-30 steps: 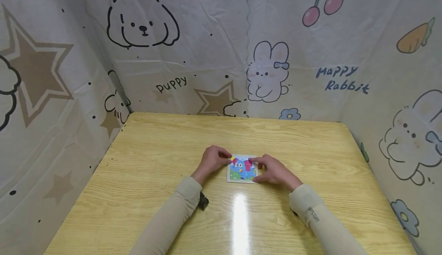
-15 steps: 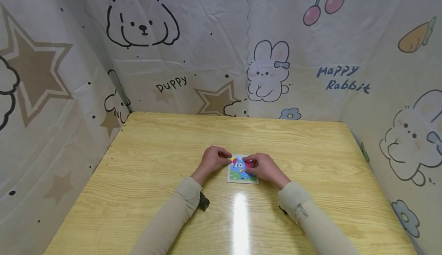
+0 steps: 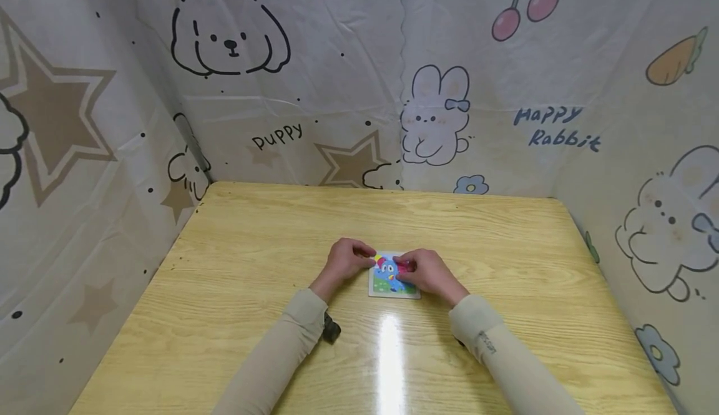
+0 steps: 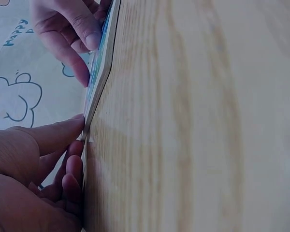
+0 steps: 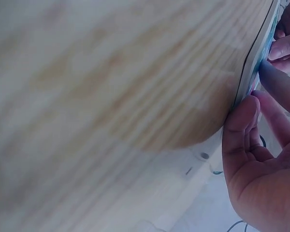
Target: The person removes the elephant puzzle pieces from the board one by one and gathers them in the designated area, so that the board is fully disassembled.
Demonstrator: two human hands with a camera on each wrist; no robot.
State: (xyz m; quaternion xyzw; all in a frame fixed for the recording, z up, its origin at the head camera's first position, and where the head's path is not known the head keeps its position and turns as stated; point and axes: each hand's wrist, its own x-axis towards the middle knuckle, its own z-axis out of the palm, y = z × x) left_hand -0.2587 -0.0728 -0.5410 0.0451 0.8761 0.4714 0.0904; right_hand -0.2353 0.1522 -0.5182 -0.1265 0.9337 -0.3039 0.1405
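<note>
A small square picture puzzle with a pale border lies flat on the table. It shows a blue cartoon elephant with a pink ear, a yellow and red patch near the upper left corner and green grass below. My left hand holds that corner between thumb and index finger; its other fingers curl beside the board in the left wrist view. Over the right half is my right hand, thumb and index finger spread on the picture around the pink ear. That hand covers the board's right side.
The wood-grain table stretches out on all sides of the puzzle, with a bright light reflection in front. A printed cloth with rabbits, stars and a puppy hangs behind and at both sides. A dark wrist device sits under the left cuff.
My right hand has moved left from the board's right edge onto the picture, its thumb and index finger now around the pink ear. My left hand has stayed at the corner.
</note>
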